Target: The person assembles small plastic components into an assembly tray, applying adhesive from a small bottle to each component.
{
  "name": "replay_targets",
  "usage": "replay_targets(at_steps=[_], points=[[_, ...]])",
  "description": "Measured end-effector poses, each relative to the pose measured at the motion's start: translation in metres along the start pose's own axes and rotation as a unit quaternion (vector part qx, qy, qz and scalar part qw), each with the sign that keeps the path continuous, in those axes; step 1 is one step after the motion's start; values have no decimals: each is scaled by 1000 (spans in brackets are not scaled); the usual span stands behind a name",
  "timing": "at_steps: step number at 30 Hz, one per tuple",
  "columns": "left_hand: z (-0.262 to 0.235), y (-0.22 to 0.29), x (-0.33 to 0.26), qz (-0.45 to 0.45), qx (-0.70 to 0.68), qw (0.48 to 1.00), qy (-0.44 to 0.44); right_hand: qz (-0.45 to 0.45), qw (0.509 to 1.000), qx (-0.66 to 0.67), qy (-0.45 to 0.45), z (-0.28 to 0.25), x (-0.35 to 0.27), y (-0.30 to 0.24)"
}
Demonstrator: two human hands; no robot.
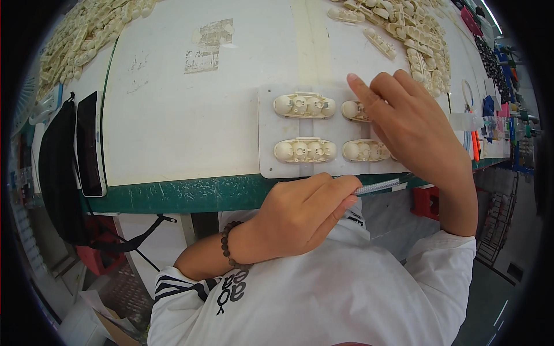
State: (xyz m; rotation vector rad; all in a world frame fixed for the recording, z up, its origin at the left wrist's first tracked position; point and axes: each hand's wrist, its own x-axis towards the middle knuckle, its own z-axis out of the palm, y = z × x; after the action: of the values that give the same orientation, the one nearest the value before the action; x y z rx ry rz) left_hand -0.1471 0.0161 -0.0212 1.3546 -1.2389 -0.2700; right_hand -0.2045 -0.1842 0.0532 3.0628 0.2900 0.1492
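My left hand (306,216), with a dark beaded bracelet at the wrist, is closed around a thin, pale grey patterned stick (378,187) that juts out to the right past the table edge. My right hand (407,124) hovers over the right part of a white board (268,167), one digit stretched out apart from the bent fingers; nothing shows in it, though its underside is hidden. Cream plastic parts with rounded cups sit on the board: one far left (304,105), one near left (304,150), one near right (366,151) and one far right (350,109), partly covered by my right hand.
Heaps of similar cream parts lie at the back left (86,43) and back right (404,26). A phone (90,144) and a black pouch (57,173) are at the left. The table's green edge (190,196) runs along the front. Red stools (426,202) stand below.
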Motion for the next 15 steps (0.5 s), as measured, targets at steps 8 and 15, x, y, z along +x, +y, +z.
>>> replay_targets(at_steps=[8,15], points=[[1,2,1,-26,18,999,-13,45,987,141,57,-37,-34,-16],[3,3,6,-40,35,998,-27,33,986,139,91,-19,-56,-29]])
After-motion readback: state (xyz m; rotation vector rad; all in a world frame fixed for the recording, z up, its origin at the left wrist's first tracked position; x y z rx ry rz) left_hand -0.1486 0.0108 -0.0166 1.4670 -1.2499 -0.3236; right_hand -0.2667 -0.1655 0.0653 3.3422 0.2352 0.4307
